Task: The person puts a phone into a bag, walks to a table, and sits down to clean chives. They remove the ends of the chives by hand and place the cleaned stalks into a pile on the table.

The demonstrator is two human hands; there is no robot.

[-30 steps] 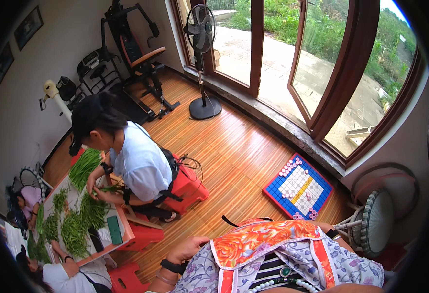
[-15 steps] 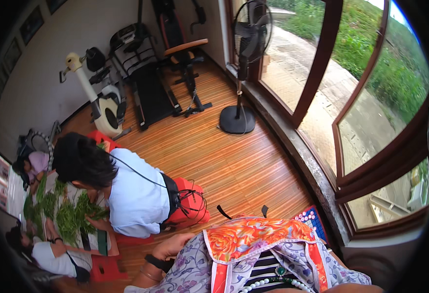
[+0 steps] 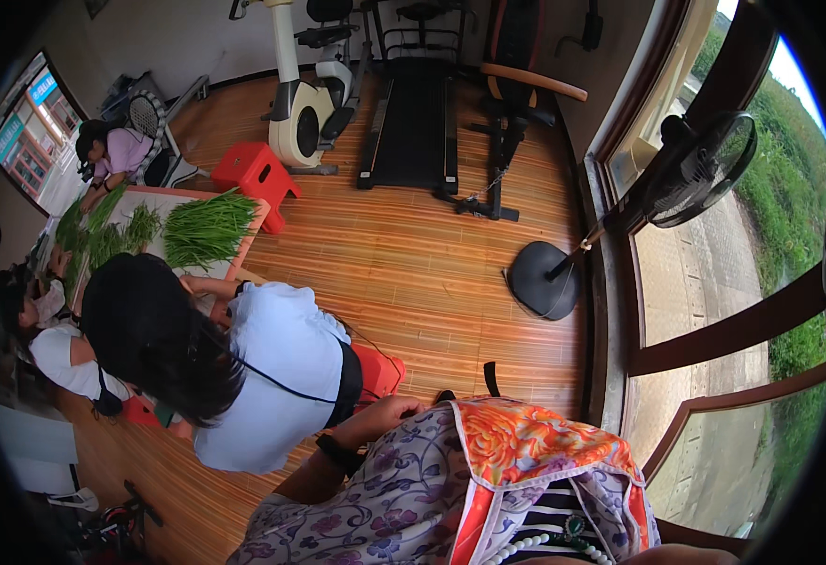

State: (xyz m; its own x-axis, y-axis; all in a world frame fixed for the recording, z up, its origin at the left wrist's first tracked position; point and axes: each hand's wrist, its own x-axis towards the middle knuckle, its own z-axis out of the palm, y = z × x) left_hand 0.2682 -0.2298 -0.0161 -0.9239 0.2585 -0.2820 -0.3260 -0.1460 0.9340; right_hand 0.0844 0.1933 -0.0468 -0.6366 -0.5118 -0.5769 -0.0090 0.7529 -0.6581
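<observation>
Head view looks down on the wearer's left hand (image 3: pixel 396 411), drawn in against the body just beside the orange-flowered apron (image 3: pixel 526 447); a black watch (image 3: pixel 339 454) bands the wrist, and the fingers are curled loosely inward with nothing seen in them, though whether they are fully closed cannot be told. The right hand does not show at all. Nearest to that left hand is a red plastic stool (image 3: pixel 380 369), on which a seated person in a pale blue shirt (image 3: pixel 281 377) bends toward a low table (image 3: pixel 249 232) heaped with long green leafy stalks (image 3: pixel 208 226). This person's back stands between the wearer and the table, hiding its near edge. Two other people sit at the table's far and left sides, partly cut off by the dark rim of the picture. A second red plastic stool (image 3: pixel 257 174) stands at the table's far corner. Open wooden floor (image 3: pixel 413 273) lies to the right of the table, running to a black standing fan (image 3: pixel 700 169) whose round base (image 3: pixel 545 280) sits close to the brown window frames (image 3: pixel 714 330). Along the back wall stand a white exercise bike (image 3: pixel 300 122) and a black treadmill (image 3: pixel 413 122), their tops cut off.
</observation>
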